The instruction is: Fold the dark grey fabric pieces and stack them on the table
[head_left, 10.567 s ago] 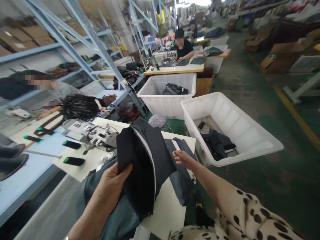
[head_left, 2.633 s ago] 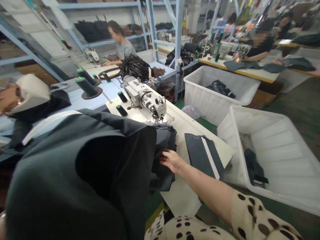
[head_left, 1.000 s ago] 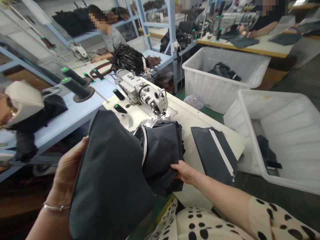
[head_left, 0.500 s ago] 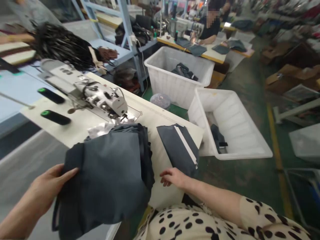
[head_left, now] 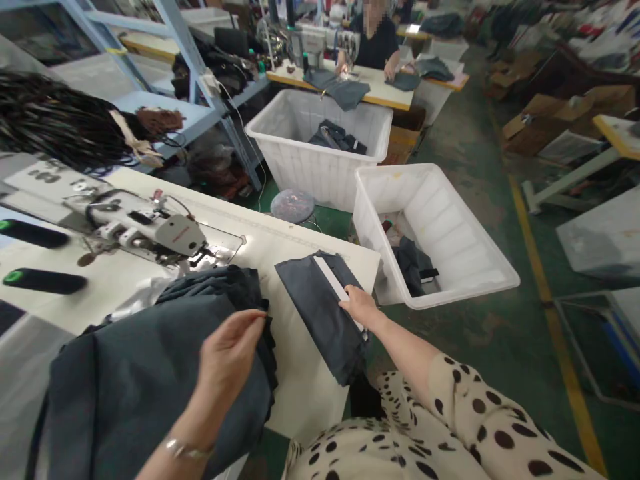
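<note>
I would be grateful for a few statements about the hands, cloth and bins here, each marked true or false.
1. The right hand is at the white strip on the smaller dark cloth. True.
2. The left hand is over the larger dark pile. True.
3. Two green-tipped spools are near the sewing machine. True.
4. In the picture, the sewing machine is right of the strip. False: it is left.
5. The white bin nearest the right hand is full. False: that bin holds a dark bundle below its rim.

A grey panel (head_left: 311,299) — white-banded — lies beside piled cloth (head_left: 150,363).
</note>
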Demonstrator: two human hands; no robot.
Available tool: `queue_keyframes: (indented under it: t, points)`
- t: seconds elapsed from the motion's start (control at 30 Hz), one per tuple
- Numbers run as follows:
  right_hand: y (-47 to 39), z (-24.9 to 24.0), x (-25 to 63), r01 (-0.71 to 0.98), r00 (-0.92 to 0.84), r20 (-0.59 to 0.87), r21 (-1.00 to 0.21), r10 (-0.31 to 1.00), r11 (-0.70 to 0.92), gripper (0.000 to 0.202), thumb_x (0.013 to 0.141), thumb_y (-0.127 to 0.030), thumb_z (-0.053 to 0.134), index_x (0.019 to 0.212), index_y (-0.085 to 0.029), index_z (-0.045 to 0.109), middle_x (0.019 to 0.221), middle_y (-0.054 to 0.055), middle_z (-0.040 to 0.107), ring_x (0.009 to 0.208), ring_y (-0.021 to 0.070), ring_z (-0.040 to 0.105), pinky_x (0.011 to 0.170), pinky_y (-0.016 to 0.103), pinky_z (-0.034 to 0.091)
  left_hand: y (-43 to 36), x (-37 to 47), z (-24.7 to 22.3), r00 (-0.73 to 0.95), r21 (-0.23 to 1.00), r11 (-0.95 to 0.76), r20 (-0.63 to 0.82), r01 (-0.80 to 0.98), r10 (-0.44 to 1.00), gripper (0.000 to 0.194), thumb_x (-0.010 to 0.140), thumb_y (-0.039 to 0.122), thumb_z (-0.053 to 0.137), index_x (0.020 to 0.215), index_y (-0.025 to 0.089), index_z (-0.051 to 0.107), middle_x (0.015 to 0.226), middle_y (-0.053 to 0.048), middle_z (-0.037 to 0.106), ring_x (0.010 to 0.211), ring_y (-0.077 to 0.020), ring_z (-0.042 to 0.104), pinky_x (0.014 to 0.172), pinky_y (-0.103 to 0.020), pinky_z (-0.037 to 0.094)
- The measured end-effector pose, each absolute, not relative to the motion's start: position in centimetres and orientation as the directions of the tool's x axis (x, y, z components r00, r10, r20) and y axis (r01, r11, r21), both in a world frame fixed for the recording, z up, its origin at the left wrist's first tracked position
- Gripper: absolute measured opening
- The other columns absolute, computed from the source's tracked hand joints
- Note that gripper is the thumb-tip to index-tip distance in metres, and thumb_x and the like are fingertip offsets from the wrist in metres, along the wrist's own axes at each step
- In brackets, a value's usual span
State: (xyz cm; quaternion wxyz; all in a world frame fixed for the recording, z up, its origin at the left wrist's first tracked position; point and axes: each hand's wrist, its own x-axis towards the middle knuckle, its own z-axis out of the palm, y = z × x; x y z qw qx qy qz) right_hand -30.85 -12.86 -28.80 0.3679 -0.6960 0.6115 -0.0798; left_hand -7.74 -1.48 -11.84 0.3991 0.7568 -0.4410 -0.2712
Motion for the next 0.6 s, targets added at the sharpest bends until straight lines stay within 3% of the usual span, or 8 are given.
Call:
queue_keyframes:
  t: [0.07,0.17,0.3,0.37,0.5,0.6]
  points:
    - [-12.6,-28.8,-30.7,-0.791,0.260,-0.332,-0.611,-0.907,-0.003,0.030,0.075,-0.030,0.062,0.102,-0.019,0.055,0.097,0.009,0.062,0.092,0.0219,0.056,0.080,0.032,0.037,-3.9,-12.2,-15.3,0.354,0.850,-0.482,-0.393,-0.214,-0.849,0.011,0.065,0.024,0.066,0.072,0.015,0.066,0.067,-0.003,0.064,0.065,-0.0135,0.058,0.061,-0.020,0.045]
    - [-12.3,-28.1,-30.8,-0.768,0.277,-0.310,-0.640,-0.910,-0.015,0.018,0.078,-0.025,0.055,0.095,-0.020,0.055,0.086,0.006,0.062,0.084,0.0197,0.056,0.073,0.030,0.036,-6.8,-17.2,-20.3,0.312,0.801,-0.582,-0.522,-0.139,-0.794,0.017,0.062,0.020,0.069,0.077,0.013,0.065,0.068,-0.005,0.062,0.057,-0.0132,0.054,0.051,-0.021,0.043]
    - [-11.6,-26.7,-30.4,-0.670,0.323,-0.256,-0.742,-0.911,-0.029,0.011,0.079,-0.025,0.051,0.088,-0.020,0.055,0.082,0.004,0.062,0.076,0.0173,0.055,0.069,0.028,0.036,-8.8,-19.6,-23.2,0.301,0.755,-0.654,-0.613,-0.050,-0.731,0.035,0.066,0.038,0.069,0.090,0.014,0.060,0.075,-0.007,0.062,0.058,-0.0148,0.056,0.048,-0.024,0.046]
    - [-11.0,-26.1,-30.1,-0.593,0.341,-0.232,-0.805,-0.911,-0.017,0.011,0.077,-0.024,0.052,0.085,-0.019,0.055,0.083,0.004,0.062,0.075,0.0167,0.055,0.068,0.027,0.038,-9.1,-19.7,-23.2,0.302,0.751,-0.661,-0.629,-0.005,-0.717,0.033,0.070,0.042,0.065,0.088,0.015,0.057,0.074,-0.006,0.061,0.059,-0.0153,0.057,0.048,-0.024,0.047]
    - [-10.4,-25.9,-30.1,-0.411,0.380,-0.210,-0.911,-0.901,0.039,0.012,0.076,-0.026,0.054,0.082,-0.018,0.059,0.083,0.003,0.063,0.075,0.0142,0.057,0.073,0.026,0.043,-8.6,-18.9,-22.5,0.341,0.744,-0.665,-0.643,0.064,-0.686,0.012,0.074,0.026,0.055,0.080,0.016,0.051,0.064,-0.002,0.056,0.050,-0.0122,0.052,0.044,-0.023,0.044]
    - [-10.9,-25.8,-30.3,-0.322,0.347,-0.202,-0.943,-0.916,0.086,0.027,0.078,-0.033,0.054,0.098,-0.015,0.060,0.099,0.007,0.061,0.083,0.0157,0.057,0.081,0.029,0.044,-7.5,-18.2,-21.6,0.324,0.740,-0.664,-0.656,0.103,-0.681,0.010,0.073,0.022,0.054,0.081,0.015,0.052,0.061,-0.001,0.054,0.047,-0.0114,0.050,0.044,-0.022,0.043]
